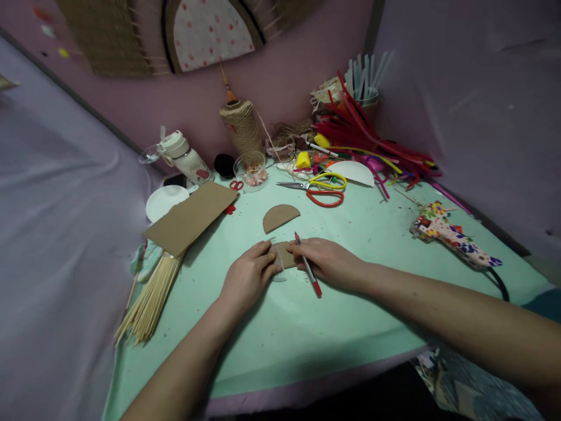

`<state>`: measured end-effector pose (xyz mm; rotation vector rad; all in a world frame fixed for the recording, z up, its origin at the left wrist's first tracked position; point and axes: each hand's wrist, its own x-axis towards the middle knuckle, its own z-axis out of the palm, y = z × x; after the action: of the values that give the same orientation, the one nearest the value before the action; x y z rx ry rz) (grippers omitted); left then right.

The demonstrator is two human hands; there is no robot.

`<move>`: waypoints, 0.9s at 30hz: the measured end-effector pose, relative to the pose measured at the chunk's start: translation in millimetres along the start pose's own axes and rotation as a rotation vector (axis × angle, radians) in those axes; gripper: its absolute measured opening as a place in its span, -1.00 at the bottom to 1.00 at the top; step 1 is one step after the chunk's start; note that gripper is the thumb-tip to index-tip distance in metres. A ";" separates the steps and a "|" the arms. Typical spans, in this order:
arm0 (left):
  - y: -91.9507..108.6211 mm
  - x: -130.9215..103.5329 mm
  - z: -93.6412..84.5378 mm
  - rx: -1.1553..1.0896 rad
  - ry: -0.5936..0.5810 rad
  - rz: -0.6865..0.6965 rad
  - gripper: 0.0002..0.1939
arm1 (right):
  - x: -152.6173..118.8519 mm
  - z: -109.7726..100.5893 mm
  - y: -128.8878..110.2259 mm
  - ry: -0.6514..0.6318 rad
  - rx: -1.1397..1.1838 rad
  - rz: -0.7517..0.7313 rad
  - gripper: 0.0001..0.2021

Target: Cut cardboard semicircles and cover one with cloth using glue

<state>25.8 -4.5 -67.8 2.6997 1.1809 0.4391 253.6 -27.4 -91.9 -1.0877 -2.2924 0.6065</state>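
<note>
Measuring seems in hand. Just nearside of the brown cardboard half-disc (281, 218), fingers of the left hand (249, 270) hold a clear plastic ruler (279, 277) against a small brown cardboard piece (287, 258); the right hand (325, 260) grips a red-and-grey pen (309, 270). Marking would need a still ruler.

My left hand (248, 272) touches a clear plastic piece (279, 277) on brown cardboard (287, 257); at three o'clock, my right hand (328, 260) holds a grey-and-red pen (309, 270).

Bare hands (245, 275), bare forearms (394, 286) without visible sleeves, plain black clothing (372, 399) at the lap
</note>
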 end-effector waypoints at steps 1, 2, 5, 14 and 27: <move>0.0 0.1 -0.1 0.000 -0.002 0.000 -0.75 | -0.1 0.2 0.0 0.002 0.000 0.003 -0.81; -0.1 0.1 -0.1 -0.001 -0.005 0.001 -0.75 | -0.3 0.6 0.1 0.007 0.001 0.004 -0.80; -0.6 -0.2 0.4 -0.008 -0.007 -0.004 -0.75 | -1.0 2.2 1.2 0.021 -0.001 0.002 -0.76; -0.8 -1.3 0.7 -0.018 -0.015 -0.020 -0.74 | -1.8 2.8 1.9 0.021 -0.004 0.001 -0.77; 0.8 -0.2 -0.9 -0.014 -0.021 -0.016 -0.74 | -2.0 2.3 2.7 0.020 0.026 -0.010 -0.76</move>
<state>25.9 -5.1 -66.7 2.6745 1.1889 0.4136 254.7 -27.8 -95.8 -1.0649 -2.2650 0.6168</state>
